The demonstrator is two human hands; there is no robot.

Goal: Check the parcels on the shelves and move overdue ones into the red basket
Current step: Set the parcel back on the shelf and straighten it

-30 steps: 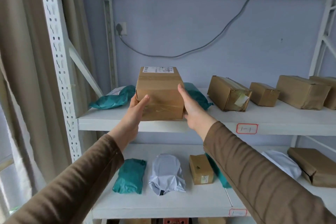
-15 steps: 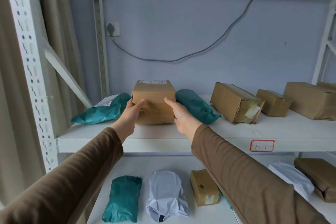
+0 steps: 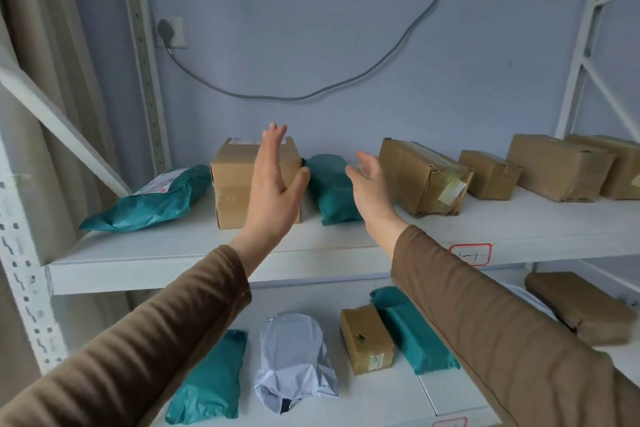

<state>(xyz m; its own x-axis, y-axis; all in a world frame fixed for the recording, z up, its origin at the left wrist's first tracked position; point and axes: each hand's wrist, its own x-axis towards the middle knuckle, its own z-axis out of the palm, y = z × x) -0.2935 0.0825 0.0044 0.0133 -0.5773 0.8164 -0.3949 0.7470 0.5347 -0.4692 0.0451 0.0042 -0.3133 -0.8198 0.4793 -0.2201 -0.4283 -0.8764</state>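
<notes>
Both hands are raised in front of the upper shelf (image 3: 311, 250) with straight, spread fingers, each grip wide open and holding nothing. The left hand (image 3: 273, 184) is up before the box (image 3: 232, 184), which stands upright on the shelf between a teal bag (image 3: 152, 198) on its left and a second teal bag (image 3: 329, 187) on its right. The right hand (image 3: 372, 189) hovers between that second bag and a taped box (image 3: 415, 173). No red basket is in view.
</notes>
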